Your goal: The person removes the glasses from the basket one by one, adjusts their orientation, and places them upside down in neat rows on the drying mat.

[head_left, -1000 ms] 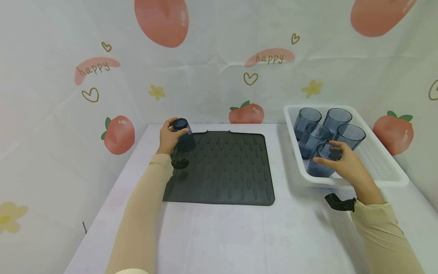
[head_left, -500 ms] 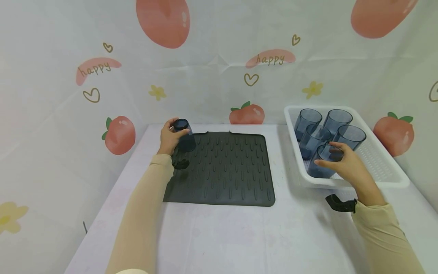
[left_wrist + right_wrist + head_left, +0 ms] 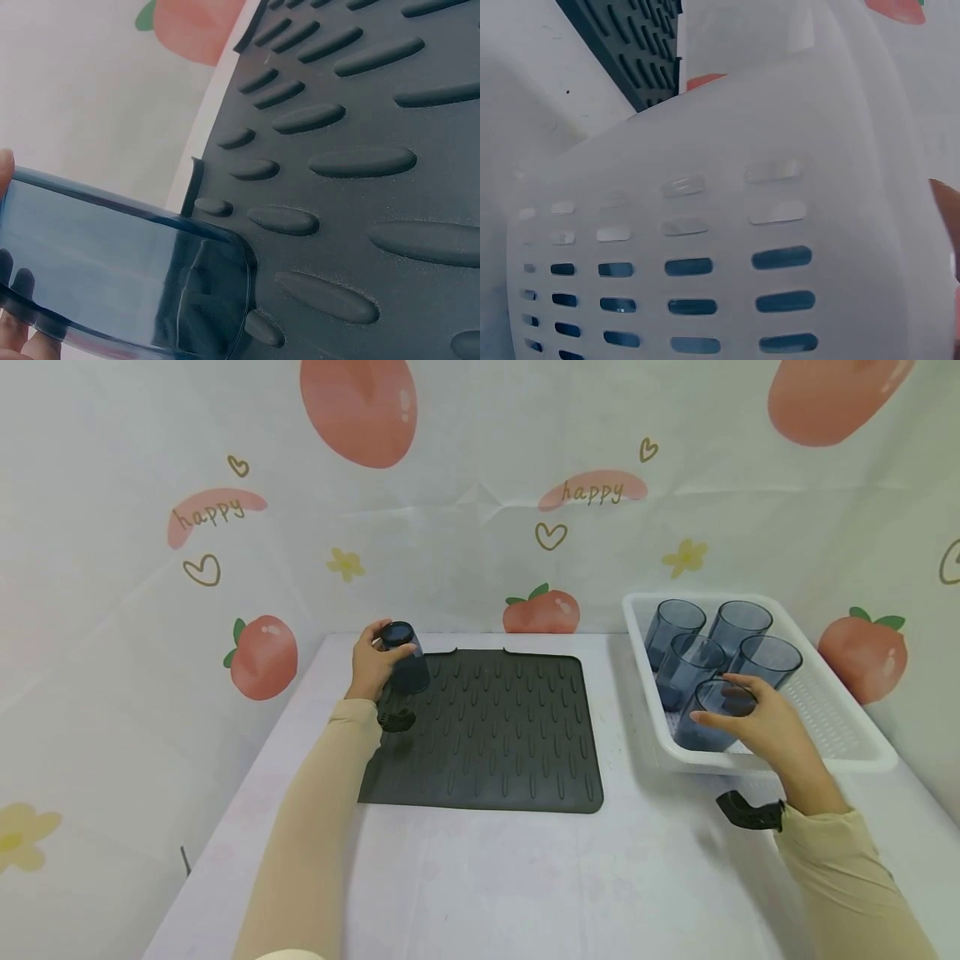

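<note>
In the head view my left hand [image 3: 369, 667] holds a dark blue drinking glass [image 3: 410, 671] by its upper end, thumb on one side and fingers on the other. It is upside down, its mouth against the back left corner of the black ridged mat [image 3: 495, 735]; the left wrist view shows that glass [image 3: 112, 255] close up. At the right, my right hand [image 3: 765, 727] grips another blue glass [image 3: 701, 727] near its rim, inside the white basket [image 3: 847, 739]. In the right wrist view the basket wall [image 3: 855, 187] hides most of that glass and hand.
Several more blue glasses [image 3: 678, 681] stand mouth up in the left half of the basket, close behind the right hand's glass. A fruit-printed white cloth [image 3: 450, 552] hangs behind the table [image 3: 487, 885]. White table surface lies between mat and basket.
Very little differs. The right hand and the rim of its glass have shifted slightly right. My left hand and its glass stay at the mat's corner.
</note>
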{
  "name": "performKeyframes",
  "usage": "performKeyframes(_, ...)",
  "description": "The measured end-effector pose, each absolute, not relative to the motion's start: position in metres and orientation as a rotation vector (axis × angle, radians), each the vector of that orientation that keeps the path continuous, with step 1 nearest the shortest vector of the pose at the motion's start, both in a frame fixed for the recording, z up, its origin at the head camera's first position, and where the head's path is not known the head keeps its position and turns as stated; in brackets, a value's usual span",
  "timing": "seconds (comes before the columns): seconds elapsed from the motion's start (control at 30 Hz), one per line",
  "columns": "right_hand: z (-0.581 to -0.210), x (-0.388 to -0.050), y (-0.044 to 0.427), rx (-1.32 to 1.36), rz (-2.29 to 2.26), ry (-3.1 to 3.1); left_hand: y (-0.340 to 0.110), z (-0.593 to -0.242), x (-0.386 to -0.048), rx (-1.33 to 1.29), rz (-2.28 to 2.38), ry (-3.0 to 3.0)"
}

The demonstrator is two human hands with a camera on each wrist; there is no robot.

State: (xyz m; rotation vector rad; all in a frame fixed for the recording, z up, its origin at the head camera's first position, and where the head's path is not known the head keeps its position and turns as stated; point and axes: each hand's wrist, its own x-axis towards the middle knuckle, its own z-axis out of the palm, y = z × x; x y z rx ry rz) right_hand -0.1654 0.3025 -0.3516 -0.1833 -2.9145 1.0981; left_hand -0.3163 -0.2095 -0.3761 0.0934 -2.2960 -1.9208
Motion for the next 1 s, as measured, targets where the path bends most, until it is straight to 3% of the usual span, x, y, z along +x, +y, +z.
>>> performKeyframes(1.0, -0.326, -0.151, 0.292, -0.272, 1.208, -2.749, -0.21, -0.375, -0.316, 0.051, -1.73, -2.398)
